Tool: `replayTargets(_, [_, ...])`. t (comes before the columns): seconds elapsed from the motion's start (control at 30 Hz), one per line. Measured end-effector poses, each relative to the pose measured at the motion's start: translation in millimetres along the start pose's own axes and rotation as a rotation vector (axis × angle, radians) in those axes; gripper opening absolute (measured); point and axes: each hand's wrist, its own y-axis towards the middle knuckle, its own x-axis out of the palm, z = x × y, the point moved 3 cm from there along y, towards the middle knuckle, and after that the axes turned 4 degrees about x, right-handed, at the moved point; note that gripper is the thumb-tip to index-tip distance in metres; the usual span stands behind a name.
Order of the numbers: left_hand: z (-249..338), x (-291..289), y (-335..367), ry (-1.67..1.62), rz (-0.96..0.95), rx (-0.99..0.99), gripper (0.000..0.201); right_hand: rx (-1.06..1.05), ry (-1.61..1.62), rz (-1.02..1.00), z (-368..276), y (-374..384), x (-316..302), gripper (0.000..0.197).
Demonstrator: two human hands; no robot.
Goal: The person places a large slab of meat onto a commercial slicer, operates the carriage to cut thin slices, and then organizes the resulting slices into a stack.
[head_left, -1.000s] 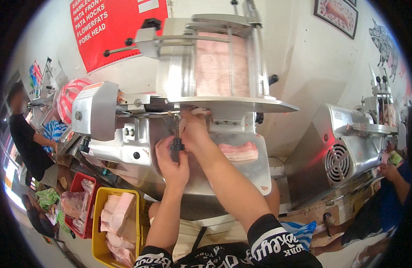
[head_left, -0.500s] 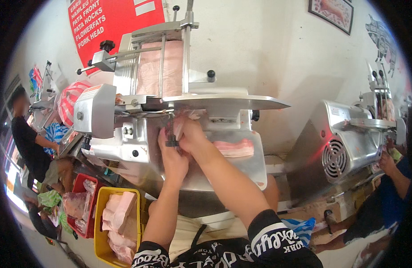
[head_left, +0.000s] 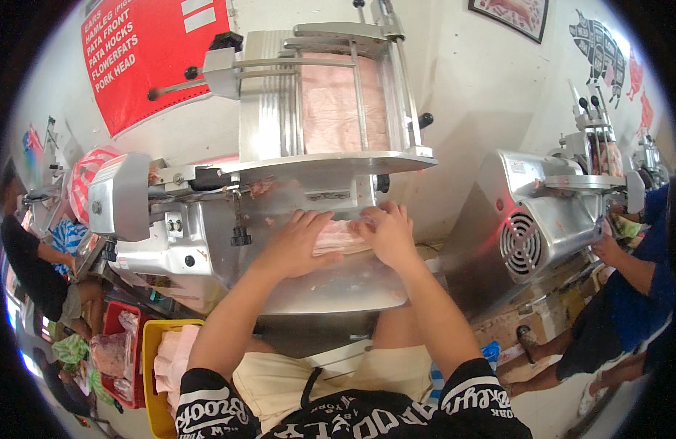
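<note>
A small stack of pale pink pork slices [head_left: 343, 238] lies on the slicer's metal receiving tray [head_left: 301, 293]. My left hand [head_left: 297, 243] is around the left end of the stack, thumb on the near side and fingers on the far side. At the right end, my right hand [head_left: 390, 234] has its fingers curled onto the slices. Above my hands stands the meat slicer [head_left: 268, 192], with a large slab of pork [head_left: 343, 102] on its carriage under metal bars. A black knob [head_left: 240, 238] hangs left of my left hand.
A yellow crate [head_left: 153, 366] of pork pieces and a red crate [head_left: 136, 351] of meat stand low at the left. Another slicer [head_left: 524, 219] is on the right, where a person in blue [head_left: 638, 285] works. A second person [head_left: 34, 256] is at far left.
Both hands have moved from under the blade, beside the hanging knob, down and right to the slices on the tray. The carriage with the pork slab has shifted right, and the view has turned slightly.
</note>
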Motion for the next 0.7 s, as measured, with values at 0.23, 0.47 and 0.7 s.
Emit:
replayTargets(0.23, [-94,10,4,-1.960,0.928,-0.653,0.027,-0.612,-0.032,-0.054,-56,-14,9,0.055])
replayTargets(0.47, [-122,6,-3,-2.332,0.782,-0.551,0.015,-0.615,-0.118,-0.117,-68,-22,-2,0.069])
replayTargets(0.7, [-103,28,-65,-2.431,0.802,-0.593,0.024,-0.544,0.121,-0.208,-66,-13,-9,0.070])
